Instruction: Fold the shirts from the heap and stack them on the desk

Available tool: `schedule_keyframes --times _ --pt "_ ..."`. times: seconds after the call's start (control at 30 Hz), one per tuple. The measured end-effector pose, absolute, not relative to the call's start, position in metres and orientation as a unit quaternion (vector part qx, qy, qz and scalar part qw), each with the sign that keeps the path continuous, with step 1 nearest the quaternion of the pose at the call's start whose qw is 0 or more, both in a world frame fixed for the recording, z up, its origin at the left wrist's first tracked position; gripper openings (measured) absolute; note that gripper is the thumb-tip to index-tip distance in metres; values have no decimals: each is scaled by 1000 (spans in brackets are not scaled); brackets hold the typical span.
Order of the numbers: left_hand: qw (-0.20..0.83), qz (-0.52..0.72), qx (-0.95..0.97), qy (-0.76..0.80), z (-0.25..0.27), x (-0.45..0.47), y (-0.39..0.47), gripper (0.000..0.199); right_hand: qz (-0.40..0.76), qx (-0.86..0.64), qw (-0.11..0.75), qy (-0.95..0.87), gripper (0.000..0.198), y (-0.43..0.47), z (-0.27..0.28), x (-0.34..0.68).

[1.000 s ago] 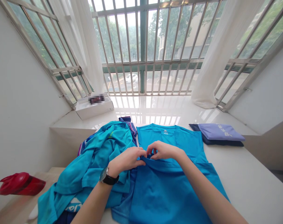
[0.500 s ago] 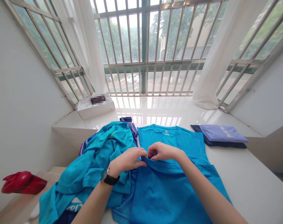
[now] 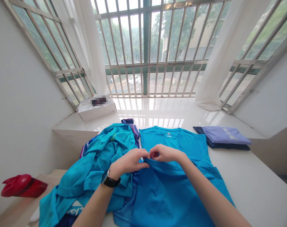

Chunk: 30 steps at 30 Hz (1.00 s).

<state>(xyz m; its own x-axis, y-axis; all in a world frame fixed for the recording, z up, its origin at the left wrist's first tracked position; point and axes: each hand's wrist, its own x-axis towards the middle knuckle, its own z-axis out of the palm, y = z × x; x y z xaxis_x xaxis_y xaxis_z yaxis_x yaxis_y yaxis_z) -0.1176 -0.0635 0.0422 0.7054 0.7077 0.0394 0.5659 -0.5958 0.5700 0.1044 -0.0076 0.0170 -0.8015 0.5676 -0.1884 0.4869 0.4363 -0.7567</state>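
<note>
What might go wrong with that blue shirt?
The left hand pinches only an edge of the blue shirt, so the fabric might slip or crease. The heap of clothes lies close beside the shirt and could get dragged along. The wristwatch, seen against that heap, might snag it.

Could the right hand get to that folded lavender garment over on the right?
Probably yes: nothing lies on top of the lavender garment, and no object seems to block the right hand. Its fingers appear to be pinching the blue shirt, though, so they'd likely need to let go first.
</note>
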Motion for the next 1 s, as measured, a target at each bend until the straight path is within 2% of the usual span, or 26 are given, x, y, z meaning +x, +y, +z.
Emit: schedule_keyframes --times 0.2,0.4,0.67,0.87,1.0 --pt "286 136 879 357 43 -116 -64 16 475 -316 56 -819 29 -7 20 106" --pt "283 152 876 360 43 -117 -65 16 493 -312 59 -810 18 -5 16 106" --pt "230 120 891 373 42 -114 -66 33 522 -311 50 -792 23 -5 27 113" --pt "190 80 900 385 41 -110 -67 23 530 -319 31 -785 23 -6 25 112" --pt "205 101 896 381 42 -111 -67 24 515 -327 19 -792 23 -6 28 114"
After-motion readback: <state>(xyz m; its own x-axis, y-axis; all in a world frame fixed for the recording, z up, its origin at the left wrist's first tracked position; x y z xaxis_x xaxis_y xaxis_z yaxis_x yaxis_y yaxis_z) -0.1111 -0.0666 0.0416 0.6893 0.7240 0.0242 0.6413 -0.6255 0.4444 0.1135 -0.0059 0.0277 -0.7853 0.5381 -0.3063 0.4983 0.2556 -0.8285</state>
